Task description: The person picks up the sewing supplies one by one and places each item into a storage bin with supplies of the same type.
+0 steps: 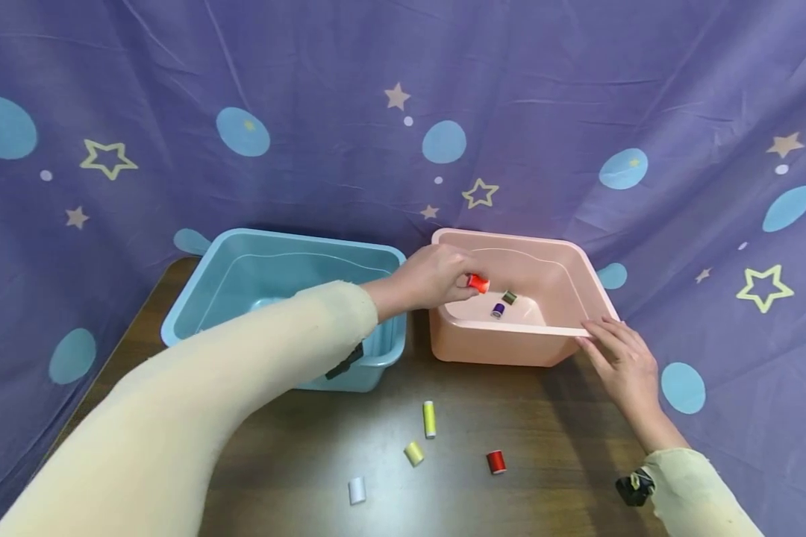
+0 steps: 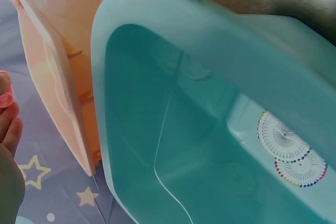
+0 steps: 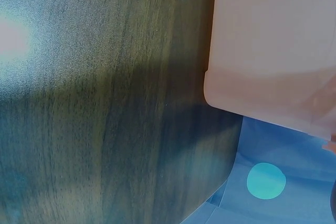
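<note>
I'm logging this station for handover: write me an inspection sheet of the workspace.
Surface: wood-grain table, some glare.
Job's things: purple spool and olive-green spool inside pink bin; red spool, white spool, slim yellow spool and pale-yellow spool on table; two pin wheels in blue bin.
Clutter: nothing seen.
Hands: left hand pinches an orange-red thread spool at the pink bin's opening; right hand holds that bin's rim.
Cables: nothing seen.
Surroundings: purple patterned curtain behind.

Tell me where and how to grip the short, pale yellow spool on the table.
Pinch the pale yellow spool across its middle, thumb and finger on opposite sides, coming from above. It appears to lie on its side, angled on the table; the longer yellow spool sits apart, likely leaving finger room.
</note>
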Demonstrator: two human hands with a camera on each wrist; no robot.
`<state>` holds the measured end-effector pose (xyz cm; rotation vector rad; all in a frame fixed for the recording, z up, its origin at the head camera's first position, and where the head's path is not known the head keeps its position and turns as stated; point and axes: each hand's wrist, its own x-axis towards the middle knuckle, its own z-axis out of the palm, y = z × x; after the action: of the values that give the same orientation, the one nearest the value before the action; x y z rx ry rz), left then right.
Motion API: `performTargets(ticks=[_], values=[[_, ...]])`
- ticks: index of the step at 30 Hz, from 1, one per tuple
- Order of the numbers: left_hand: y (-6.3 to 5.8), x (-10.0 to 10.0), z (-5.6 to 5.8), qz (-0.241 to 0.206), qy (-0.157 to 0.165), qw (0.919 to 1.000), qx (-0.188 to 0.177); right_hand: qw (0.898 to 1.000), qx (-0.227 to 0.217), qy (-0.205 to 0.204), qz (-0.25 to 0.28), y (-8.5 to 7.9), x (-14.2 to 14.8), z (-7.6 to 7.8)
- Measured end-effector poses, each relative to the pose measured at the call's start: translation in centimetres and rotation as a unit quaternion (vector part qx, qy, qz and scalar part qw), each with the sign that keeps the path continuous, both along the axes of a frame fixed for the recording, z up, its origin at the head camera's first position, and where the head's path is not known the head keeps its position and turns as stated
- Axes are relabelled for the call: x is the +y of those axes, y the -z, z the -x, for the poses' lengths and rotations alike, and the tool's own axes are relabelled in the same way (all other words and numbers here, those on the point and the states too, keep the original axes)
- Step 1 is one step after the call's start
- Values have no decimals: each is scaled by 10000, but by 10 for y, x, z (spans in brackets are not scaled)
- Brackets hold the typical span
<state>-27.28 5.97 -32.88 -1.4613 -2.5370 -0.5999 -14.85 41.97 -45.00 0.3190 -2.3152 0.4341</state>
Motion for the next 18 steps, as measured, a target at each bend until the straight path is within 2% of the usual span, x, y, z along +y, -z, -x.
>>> performTargets(ticks=[5,12,18], values=[[5,11,12,-30,39,9999,-122,10000,-50,-13,12,-1,1,1],[5,23,29,74,83,9999,130,10000,-13,-69,28,0,2,1],[0,34,40,415,-77,9989,-211,9999,-96,-43,25,1,3,2]])
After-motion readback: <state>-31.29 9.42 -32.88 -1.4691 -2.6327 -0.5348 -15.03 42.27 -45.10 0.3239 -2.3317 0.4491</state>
